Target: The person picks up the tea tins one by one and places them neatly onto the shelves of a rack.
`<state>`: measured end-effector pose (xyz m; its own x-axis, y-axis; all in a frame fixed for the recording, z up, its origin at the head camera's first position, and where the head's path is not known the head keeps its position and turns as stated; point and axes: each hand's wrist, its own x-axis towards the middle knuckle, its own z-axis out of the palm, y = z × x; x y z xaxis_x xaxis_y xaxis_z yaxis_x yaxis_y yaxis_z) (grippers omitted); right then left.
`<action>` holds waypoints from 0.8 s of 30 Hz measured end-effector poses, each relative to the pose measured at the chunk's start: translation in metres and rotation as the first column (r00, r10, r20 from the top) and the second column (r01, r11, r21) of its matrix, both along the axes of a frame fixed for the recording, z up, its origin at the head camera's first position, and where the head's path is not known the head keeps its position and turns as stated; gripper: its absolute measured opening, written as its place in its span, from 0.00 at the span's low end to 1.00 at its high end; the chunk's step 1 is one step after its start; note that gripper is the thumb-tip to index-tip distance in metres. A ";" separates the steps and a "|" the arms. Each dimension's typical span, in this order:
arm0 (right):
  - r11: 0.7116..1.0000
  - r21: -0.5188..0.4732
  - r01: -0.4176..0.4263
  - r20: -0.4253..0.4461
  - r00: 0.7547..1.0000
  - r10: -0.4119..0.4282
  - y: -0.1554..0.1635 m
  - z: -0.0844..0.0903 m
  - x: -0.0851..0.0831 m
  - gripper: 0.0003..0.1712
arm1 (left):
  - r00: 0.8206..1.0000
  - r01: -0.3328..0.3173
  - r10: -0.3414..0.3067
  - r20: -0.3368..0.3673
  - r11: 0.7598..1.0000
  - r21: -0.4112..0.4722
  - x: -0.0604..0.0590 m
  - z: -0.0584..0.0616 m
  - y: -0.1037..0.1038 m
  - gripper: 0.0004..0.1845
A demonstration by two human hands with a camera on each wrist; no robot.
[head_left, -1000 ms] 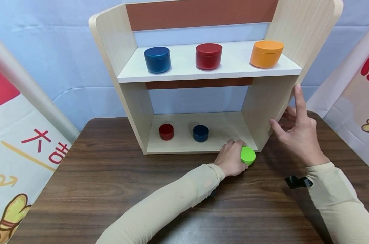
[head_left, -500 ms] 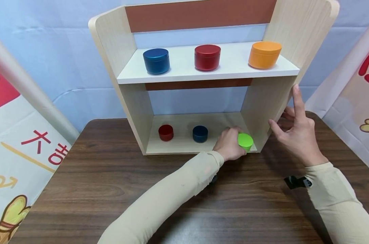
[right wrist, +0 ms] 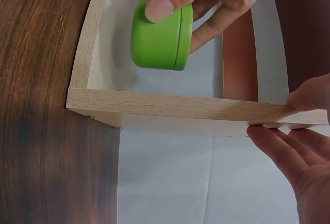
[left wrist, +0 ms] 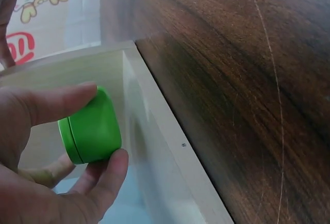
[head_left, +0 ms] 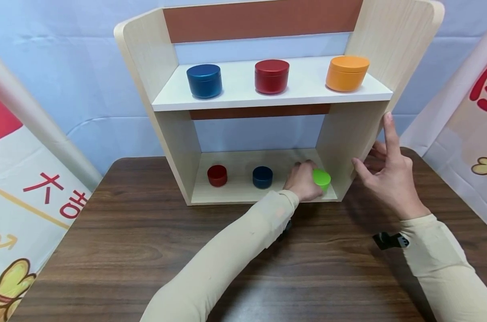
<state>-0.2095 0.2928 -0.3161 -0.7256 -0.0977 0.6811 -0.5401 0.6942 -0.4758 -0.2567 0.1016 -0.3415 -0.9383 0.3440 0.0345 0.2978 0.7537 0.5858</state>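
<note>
We note a dark wood table (head_left: 119,250) bearing a pale wooden shelf unit (head_left: 179,143). On its upper board stand a blue tin (head_left: 204,80), a red tin (head_left: 271,76) and an orange tin (head_left: 346,73); on its bottom board, a small red tin (head_left: 217,175) and a small blue tin (head_left: 262,177).

green tin (head_left: 321,178) partly hidden by left hand (head_left: 304,181), banners cut off

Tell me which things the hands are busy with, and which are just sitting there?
Busy with:
- green tin, held in the left hand
- wooden shelf, steadied by the right hand

Just sitting there:
- small red tin
- small blue tin
- big blue tin
- big red tin
- orange tin
</note>
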 end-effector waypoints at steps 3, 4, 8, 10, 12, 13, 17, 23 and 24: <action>1.000 0.003 0.005 0.009 1.000 -0.005 -0.001 0.000 0.000 0.66 | 1.000 -0.004 0.004 0.004 1.000 -0.010 -0.002 -0.002 0.002 0.29; 1.000 0.004 0.005 0.010 1.000 -0.005 -0.001 0.001 0.000 0.66 | 1.000 -0.007 0.007 0.007 1.000 -0.007 -0.003 -0.003 0.002 0.28; 1.000 0.005 0.009 0.010 1.000 -0.009 -0.001 0.001 0.000 0.66 | 1.000 -0.017 0.017 0.010 1.000 -0.010 -0.006 -0.006 0.004 0.26; 1.000 0.003 0.011 0.011 1.000 -0.011 -0.001 0.001 0.000 0.66 | 1.000 -0.025 0.025 0.009 1.000 -0.010 -0.007 -0.007 0.005 0.25; 1.000 0.002 0.013 0.014 1.000 -0.013 -0.001 0.001 0.000 0.66 | 0.999 -0.031 0.031 0.011 0.999 -0.014 -0.008 -0.008 0.005 0.25; 1.000 0.001 0.014 0.016 1.000 -0.014 -0.002 0.001 0.000 0.66 | 0.999 -0.035 0.035 0.013 0.999 -0.013 -0.008 -0.008 0.006 0.25; 1.000 -0.002 0.015 0.022 1.000 -0.015 -0.002 0.001 0.000 0.66 | 0.999 -0.046 0.046 0.024 0.999 -0.013 -0.009 -0.010 0.007 0.25; 1.000 -0.007 0.018 0.022 1.000 -0.017 -0.002 0.000 0.001 0.66 | 0.997 -0.066 0.067 0.028 0.997 -0.031 -0.011 -0.013 0.009 0.26; 1.000 -0.007 0.018 0.022 1.000 -0.018 -0.002 0.000 0.001 0.66 | 0.997 -0.069 0.070 0.028 0.997 -0.035 -0.011 -0.013 0.009 0.26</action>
<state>-0.2088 0.2909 -0.3160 -0.7418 -0.0795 0.6659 -0.5170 0.7002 -0.4924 -0.2678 0.1111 -0.3544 -0.9605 0.2784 -0.0044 0.2269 0.7918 0.5671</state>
